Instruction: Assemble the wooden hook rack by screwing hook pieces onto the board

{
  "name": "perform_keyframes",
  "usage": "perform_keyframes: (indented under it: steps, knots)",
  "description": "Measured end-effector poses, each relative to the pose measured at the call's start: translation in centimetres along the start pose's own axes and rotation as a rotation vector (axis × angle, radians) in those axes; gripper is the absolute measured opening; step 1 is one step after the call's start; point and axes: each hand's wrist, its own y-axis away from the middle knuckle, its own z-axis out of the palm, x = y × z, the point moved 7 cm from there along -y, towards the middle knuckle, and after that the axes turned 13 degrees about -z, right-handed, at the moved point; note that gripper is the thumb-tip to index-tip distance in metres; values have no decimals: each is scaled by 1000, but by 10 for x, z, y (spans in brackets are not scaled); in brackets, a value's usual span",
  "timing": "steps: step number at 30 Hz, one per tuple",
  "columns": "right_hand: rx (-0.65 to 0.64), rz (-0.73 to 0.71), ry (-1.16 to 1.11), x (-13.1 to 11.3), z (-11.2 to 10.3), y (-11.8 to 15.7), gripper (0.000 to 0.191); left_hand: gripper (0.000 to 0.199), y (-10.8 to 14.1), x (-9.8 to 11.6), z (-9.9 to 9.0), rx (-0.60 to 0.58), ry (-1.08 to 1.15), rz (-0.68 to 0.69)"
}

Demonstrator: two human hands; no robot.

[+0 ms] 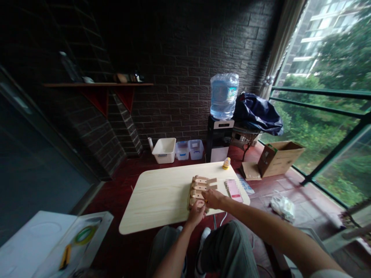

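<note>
A brown wooden assembly [199,188] with several parallel slats lies on the light wood table [159,193], right of its middle. At its near end, my left hand [198,210] has its fingers closed against the wood. My right hand [213,198] is closed just beside it, at the near right of the assembly. A small yellow and dark bit shows between the two hands; the rest of what the right hand grips is hidden by the fingers. Two slat ends [212,180] stick out to the right beyond the right hand.
A phone with a pink screen [234,190] and a small yellow-topped bottle [226,163] are at the table's right end. Beyond stand plastic bins [164,150], a water dispenser [219,141] and a cardboard box [276,159]. A white case [87,235] lies at lower left.
</note>
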Motion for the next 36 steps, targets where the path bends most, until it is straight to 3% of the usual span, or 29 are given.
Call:
perform_keyframes:
  steps: [6, 17, 24, 32, 36]
  knots:
    - [-45, 61, -39, 1, 2, 10, 34, 27, 0, 0, 2, -20, 9, -11]
    - [-70, -50, 67, -13, -9, 14, 29, 31, -8, -8, 2, -15, -5, -2]
    - [-82, 22, 11, -10, 5, 12, 28, 32, -12, -13, 1, -30, -4, -14]
    - [-43, 206, -75, -1, 12, 14, 30, 32, -13, -15, 1, -60, 9, 12]
    - [-48, 136, -71, -3, 12, 13, 34, 31, -13, -15, 1, -57, 17, 17]
